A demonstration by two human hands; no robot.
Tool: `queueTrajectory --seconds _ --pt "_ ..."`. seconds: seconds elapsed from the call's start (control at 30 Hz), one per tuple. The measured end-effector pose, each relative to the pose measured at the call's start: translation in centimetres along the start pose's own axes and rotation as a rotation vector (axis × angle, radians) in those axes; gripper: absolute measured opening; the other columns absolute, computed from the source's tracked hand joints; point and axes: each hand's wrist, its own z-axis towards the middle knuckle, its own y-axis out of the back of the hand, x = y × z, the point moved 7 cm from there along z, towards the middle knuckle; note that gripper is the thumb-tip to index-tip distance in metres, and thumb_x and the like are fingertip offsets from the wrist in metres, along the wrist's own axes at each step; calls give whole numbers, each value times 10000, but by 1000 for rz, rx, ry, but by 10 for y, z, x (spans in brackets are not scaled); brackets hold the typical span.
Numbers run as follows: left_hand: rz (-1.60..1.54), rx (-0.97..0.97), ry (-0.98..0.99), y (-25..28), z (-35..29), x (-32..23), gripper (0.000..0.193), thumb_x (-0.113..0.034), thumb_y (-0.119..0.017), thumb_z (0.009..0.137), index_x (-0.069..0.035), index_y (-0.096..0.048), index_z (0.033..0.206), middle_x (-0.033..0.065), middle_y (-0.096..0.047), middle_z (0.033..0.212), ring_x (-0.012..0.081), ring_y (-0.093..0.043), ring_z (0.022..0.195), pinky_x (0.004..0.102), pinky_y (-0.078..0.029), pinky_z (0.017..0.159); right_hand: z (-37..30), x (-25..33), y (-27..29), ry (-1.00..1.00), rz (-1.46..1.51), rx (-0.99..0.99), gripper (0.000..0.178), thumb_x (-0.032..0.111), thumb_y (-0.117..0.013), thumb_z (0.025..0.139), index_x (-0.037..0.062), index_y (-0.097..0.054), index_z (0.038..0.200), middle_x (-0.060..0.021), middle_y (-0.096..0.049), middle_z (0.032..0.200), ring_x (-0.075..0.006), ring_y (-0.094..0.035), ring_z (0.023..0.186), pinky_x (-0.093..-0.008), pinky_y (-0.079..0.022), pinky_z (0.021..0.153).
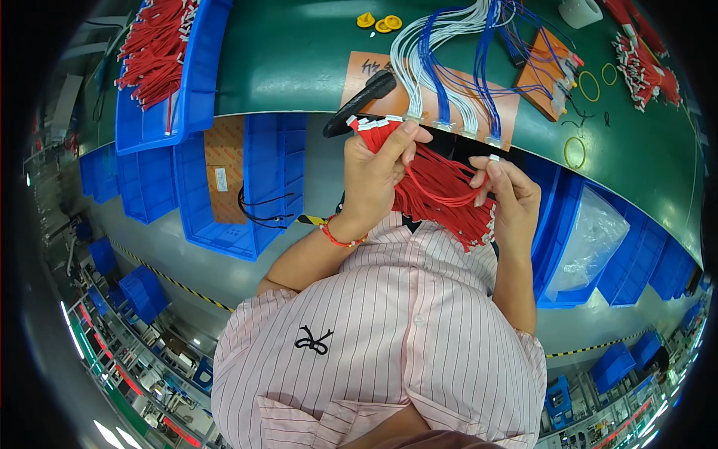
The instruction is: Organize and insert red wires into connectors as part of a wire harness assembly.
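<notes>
A thick bundle of red wires (449, 206) with white connectors at both ends lies across my lap at the table's front edge. My left hand (385, 165) pinches the end of a red wire cable up by the row of connectors on the table edge. In my right hand (511, 191), thumb and fingers close on the other end of a red cable, with a white connector (493, 158) showing at the fingertips. Just beyond my hands, white wires (407, 63) and blue wires (482, 82) run to connectors fixed along an orange board (359, 71).
A black clamp-like handle (363, 101) juts over the edge left of the board. On the green table (299, 52) are an orange block (540, 78), yellow caps (383, 25) and rubber bands (574, 153). A blue bin (202, 82) of red cables stands left; more blue bins (213, 224) sit below.
</notes>
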Motion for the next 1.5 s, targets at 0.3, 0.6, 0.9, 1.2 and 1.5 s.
queueTrajectory --seconds 0.3,0.6,0.9,1.2,1.5 --pt "39 171 106 2 8 -2 312 -218 -569 1000 73 -678 1031 19 -589 717 10 -352 475 179 -264 433 6 4 -4 14 -21 -78 283 187 -579 993 -61 -710 1021 -65 -653 758 -87 -546 599 -211 -445 545" --pt "58 195 160 13 -11 -4 397 -253 -453 1043 78 -636 1164 57 -654 856 30 -384 487 186 -293 444 7 -11 -9 -149 430 -35 307 195 -566 984 -75 -690 1058 -53 -647 756 -63 -497 579 -186 -385 560" --pt "144 196 106 10 -3 -8 390 -274 -484 1033 56 -678 1105 54 -675 896 82 -563 727 237 -453 671 9 -16 2 -106 226 75 356 205 -450 1013 -68 -667 1087 -90 -642 957 -144 -579 849 -291 -468 787" --pt "-153 282 308 -12 -1 2 393 -295 -477 1045 30 -644 900 -45 -408 599 30 -334 481 214 -270 449 33 -44 -50 376 -1016 180 162 104 -651 868 6 -636 996 -185 -652 937 -369 -629 835 -447 -488 777" --pt "-328 528 607 -13 -53 25 394 -291 -454 1053 5 -598 838 -71 -348 553 28 -264 443 216 -199 415 14 -21 -29 205 -510 54 102 51 -662 900 -9 -604 958 -90 -651 841 -151 -602 672 -283 -483 624"
